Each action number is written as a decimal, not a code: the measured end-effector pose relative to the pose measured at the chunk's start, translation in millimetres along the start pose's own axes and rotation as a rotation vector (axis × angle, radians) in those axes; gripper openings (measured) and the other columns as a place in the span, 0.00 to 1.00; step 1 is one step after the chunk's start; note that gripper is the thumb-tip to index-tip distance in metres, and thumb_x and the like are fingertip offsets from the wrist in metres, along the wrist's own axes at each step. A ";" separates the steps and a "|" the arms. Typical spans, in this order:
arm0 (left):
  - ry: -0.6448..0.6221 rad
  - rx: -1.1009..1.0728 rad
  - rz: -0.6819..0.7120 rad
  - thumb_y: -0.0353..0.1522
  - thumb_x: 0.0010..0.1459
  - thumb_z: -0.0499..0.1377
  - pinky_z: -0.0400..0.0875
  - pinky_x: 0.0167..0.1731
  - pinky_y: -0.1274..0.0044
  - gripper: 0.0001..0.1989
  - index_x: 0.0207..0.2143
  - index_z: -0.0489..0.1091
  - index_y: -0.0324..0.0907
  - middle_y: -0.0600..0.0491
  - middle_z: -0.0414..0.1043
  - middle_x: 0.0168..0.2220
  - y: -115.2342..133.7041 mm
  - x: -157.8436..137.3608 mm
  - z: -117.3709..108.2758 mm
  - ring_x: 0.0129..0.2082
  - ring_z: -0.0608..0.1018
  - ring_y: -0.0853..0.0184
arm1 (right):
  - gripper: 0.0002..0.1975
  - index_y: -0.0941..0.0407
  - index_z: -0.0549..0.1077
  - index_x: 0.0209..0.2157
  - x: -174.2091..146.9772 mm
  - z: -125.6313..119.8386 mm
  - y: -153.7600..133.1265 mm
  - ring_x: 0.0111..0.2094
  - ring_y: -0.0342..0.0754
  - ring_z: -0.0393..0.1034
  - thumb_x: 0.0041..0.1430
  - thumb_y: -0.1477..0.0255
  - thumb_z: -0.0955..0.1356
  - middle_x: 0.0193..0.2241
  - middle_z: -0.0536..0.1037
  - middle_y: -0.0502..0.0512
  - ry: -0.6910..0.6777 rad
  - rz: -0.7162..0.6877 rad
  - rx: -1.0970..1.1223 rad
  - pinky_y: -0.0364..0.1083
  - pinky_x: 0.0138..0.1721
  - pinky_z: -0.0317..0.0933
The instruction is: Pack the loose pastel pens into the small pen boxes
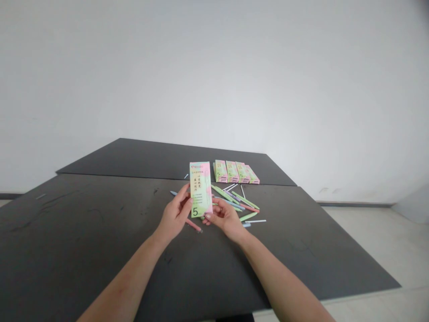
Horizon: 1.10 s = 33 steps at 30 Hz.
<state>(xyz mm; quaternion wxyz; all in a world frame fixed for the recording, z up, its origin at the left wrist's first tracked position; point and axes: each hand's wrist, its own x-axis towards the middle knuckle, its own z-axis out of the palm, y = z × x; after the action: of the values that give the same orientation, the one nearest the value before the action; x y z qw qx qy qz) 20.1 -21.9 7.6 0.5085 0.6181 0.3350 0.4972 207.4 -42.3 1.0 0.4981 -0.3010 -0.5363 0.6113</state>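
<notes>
Both hands hold one flat green-and-pink printed box upright above the table, its face with a large "5" turned toward me. My left hand grips its left edge, thumb in front. My right hand pinches the lower right corner between thumb and fingers. Behind and to the right lie several pens in green, blue, purple and red, among them a green pen and a red pen. A pink pen rests below the box. The box hides part of the pile.
Stacks of like boxes stand at the back right, near the seam between two dark tabletops. Thin white sticks lie among the pens, one white stick at the right. A small white piece lies left of the box. Behind is a pale wall.
</notes>
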 end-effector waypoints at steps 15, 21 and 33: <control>-0.010 0.044 0.037 0.40 0.62 0.53 0.81 0.22 0.73 0.33 0.66 0.45 0.51 0.44 0.60 0.62 5.1 -3.8 2.5 0.46 0.78 0.54 | 0.22 0.55 0.71 0.47 -1.7 -0.5 1.4 0.33 0.44 0.74 0.51 0.65 0.75 0.38 0.79 0.54 -0.009 -0.056 0.039 0.46 0.39 0.69; -0.009 0.049 0.053 0.40 0.62 0.53 0.81 0.21 0.72 0.33 0.67 0.44 0.51 0.44 0.61 0.62 7.6 -5.1 3.9 0.48 0.77 0.52 | 0.23 0.54 0.70 0.47 -4.1 4.4 -4.8 0.33 0.45 0.73 0.51 0.65 0.75 0.37 0.79 0.53 -0.007 -0.078 0.014 0.47 0.39 0.69; -0.015 0.078 0.049 0.40 0.62 0.52 0.80 0.20 0.73 0.32 0.66 0.47 0.50 0.43 0.63 0.59 11.4 -5.1 4.5 0.43 0.79 0.55 | 0.20 0.55 0.69 0.45 -4.3 11.3 -1.9 0.33 0.45 0.73 0.52 0.65 0.74 0.38 0.79 0.54 0.028 -0.099 -0.042 0.48 0.40 0.69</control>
<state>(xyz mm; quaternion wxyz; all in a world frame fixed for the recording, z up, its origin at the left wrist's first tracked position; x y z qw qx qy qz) 21.9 -30.9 17.2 0.4743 0.6493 0.3350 0.4912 199.2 -50.5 4.9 0.5285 -0.2930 -0.5563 0.5704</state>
